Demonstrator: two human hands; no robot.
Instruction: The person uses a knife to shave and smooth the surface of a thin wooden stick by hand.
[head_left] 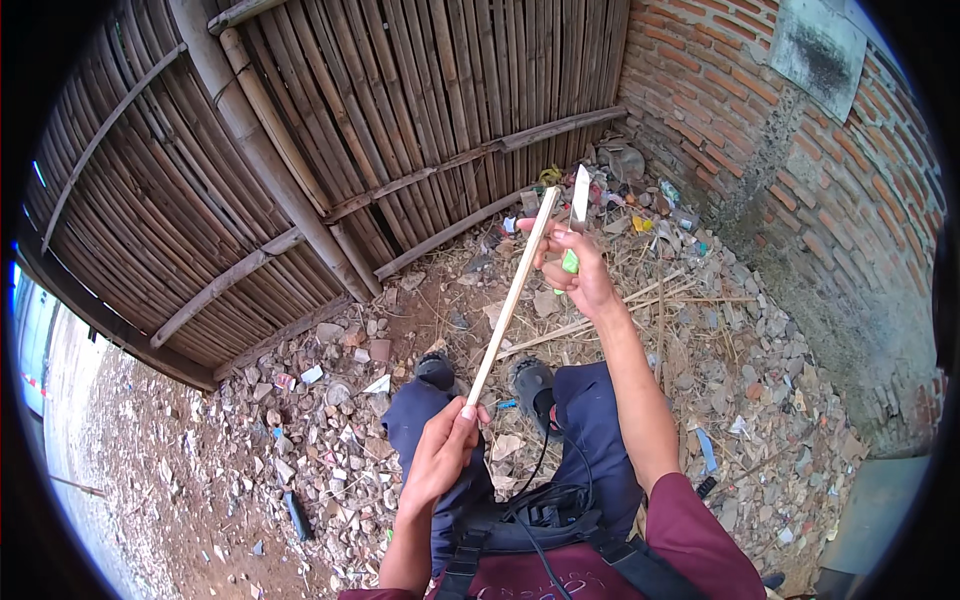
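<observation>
My left hand (443, 450) grips the near end of a long pale bamboo strip (510, 300), which slants up and away to the right. Farther out, my right hand (580, 272) holds a knife with a green handle (569, 263), its pale blade (580, 196) pointing up beside the strip's far end. The thumb of my right hand rests against the strip near its top. Both forearms come in from the lower edge. My knees in dark blue trousers sit below the strip.
A slatted bamboo fence (330, 130) fills the left and top. A red brick wall (800, 150) stands on the right. The ground (300, 400) is littered with stones, rubble, scraps and loose bamboo slivers (640, 300). My two dark shoes (530, 380) rest on it.
</observation>
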